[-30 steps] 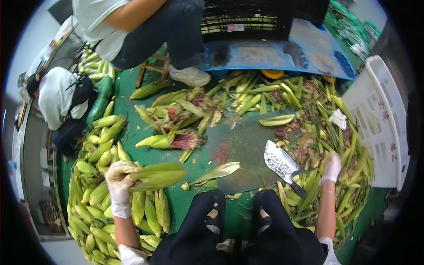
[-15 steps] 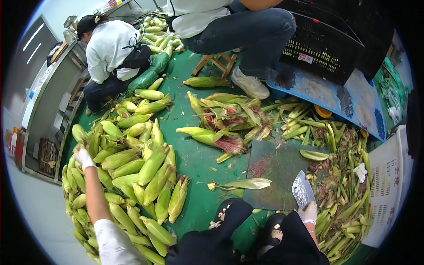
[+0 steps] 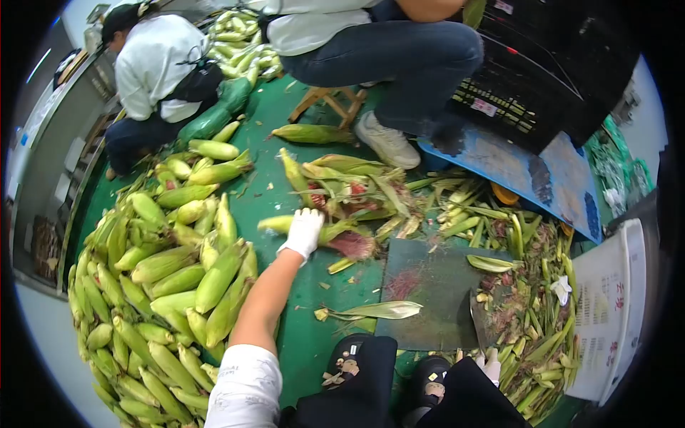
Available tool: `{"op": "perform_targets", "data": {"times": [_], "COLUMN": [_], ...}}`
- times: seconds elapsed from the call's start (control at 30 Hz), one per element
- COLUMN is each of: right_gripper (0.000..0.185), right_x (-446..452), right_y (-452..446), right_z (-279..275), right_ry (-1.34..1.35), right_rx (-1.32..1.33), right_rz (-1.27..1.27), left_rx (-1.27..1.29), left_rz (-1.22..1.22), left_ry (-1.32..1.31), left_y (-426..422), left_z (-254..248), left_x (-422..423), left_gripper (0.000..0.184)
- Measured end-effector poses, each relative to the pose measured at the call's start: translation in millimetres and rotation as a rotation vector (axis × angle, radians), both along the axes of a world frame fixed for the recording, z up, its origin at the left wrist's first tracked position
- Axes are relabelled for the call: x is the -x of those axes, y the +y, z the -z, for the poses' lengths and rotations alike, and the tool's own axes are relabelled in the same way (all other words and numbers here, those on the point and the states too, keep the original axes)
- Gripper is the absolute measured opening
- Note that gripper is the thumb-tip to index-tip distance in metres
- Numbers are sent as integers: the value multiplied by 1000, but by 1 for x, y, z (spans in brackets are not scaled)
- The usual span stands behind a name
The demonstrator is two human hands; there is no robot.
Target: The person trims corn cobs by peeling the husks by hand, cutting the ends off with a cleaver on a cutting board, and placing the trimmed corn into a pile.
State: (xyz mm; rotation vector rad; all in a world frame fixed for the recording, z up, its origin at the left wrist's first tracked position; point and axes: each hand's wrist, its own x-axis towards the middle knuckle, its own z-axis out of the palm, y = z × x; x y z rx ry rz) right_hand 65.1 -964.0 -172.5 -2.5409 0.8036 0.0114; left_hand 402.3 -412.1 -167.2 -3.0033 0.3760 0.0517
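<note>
My left hand (image 3: pixel 305 232), in a white glove, is closed around an ear of corn (image 3: pixel 275 224) lying on the green floor. The ear is in its husk, with reddish-brown silk (image 3: pixel 354 245) spreading from its right end. My right hand (image 3: pixel 490 365), also gloved, is low beside my right knee and partly hidden by my trouser leg. It grips a cleaver (image 3: pixel 477 319), whose blade appears almost edge-on over the right edge of the dark cutting board (image 3: pixel 428 317). Reddish silk lies on the board. Left of my arm is a large heap of green-husked corn (image 3: pixel 171 285).
Cut husks and stalk ends (image 3: pixel 531 321) cover the floor at right, beside a white crate (image 3: pixel 606 314). A loose husk leaf (image 3: pixel 385 310) lies at the board's left. Two people sit ahead; one's shoe (image 3: pixel 387 140) is near a blue board (image 3: pixel 514 160) and black crates (image 3: pixel 521 78).
My left hand has let go of an ear at the heap and moved right to take hold of another on the floor. The cleaver's blade has turned from broadside to nearly edge-on.
</note>
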Motion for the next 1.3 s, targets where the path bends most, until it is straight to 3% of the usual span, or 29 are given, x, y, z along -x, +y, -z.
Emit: {"op": "perform_targets", "data": {"times": [0.03, 0.07, 0.1, 0.17, 0.2, 0.23, 0.3, 0.33, 0.4, 0.47, 0.53, 0.6, 0.67, 0.7, 0.77, 0.83, 0.97, 1.0, 1.1, 1.17, 1.23, 1.3], "right_gripper": [29, 28, 28, 25, 23, 23, 23, 28, 29, 31, 32, 32, 32, 31, 32, 33, 26, 21, 23, 23, 34, 39], "right_x": [-7, -16, -23, -18, -26, -39, -64, -74, -87, -92, -89, -74, -58, -54, -59, -82, -114, -122, -127, -109, -89, -83], "right_y": [10, 22, 37, 63, 71, 81, 102, 110, 122, 112, 97, 76, 61, 59, 70, 72, 84, 87, 96, 94, 88, 71], "right_z": [-25, -43, -52, -75, -54, -66, -89, -103, -119, -101, -81, -49, -22, -16, -27, -49, -121, -130, -143, -79, -19, 1], "right_ry": [6, 17, 21, -148, -162, -68, 7, -92, -203, -143, -54, 203, 214, 203, 194, 157, -398, -546, -633, -516, 117, 165], "right_rx": [-7, -18, -24, -122, -497, -366, -50, 88, 101, 258, 351, 282, 198, 176, 46, -60, -282, -369, -397, -303, -216, -463], "right_rz": [19, 36, 61, -66, 310, 75, -379, -551, -640, -685, -674, -401, -368, -359, -284, -207, -115, -107, -101, -116, -132, -31], "left_rx": [-76, 36, 236, 653, 727, 807, 652, 789, 1249, 1214, 109, 200, 195, 205, 208, 56, -25, -106, -183, -192, -204, 150], "left_rz": [41, -19, -155, -169, -161, -144, -153, -23, -35, 46, 130, 107, 116, 183, 255, 266, 315, 337, 361, 340, 318, 353], "left_ry": [89, 160, 391, 317, 307, 292, 490, 466, 326, 226, 232, 241, 242, 117, 10, -30, 130, 61, 58, 1, -55, 118], "left_y": [-6, -17, -28, -65, -92, -124, -188, -201, -224, -242, -252, -251, -255, -260, -270, -290, -298, -302, -308, -308, -306, -294], "left_z": [-22, -36, -42, -18, -4, 4, -52, -31, 46, 23, -56, -52, -46, -37, -20, -10, -20, -15, -18, -9, 2, 9], "left_x": [2, 9, 14, 43, 62, 71, 94, 105, 137, 147, 157, 159, 157, 152, 154, 144, 131, 132, 130, 135, 132, 118], "left_gripper": [39, 52, 68, 74, 73, 73, 64, 48, 33, 31, 62, 73, 75, 76, 78, 56, 71, 67, 65, 68, 70, 72]}}
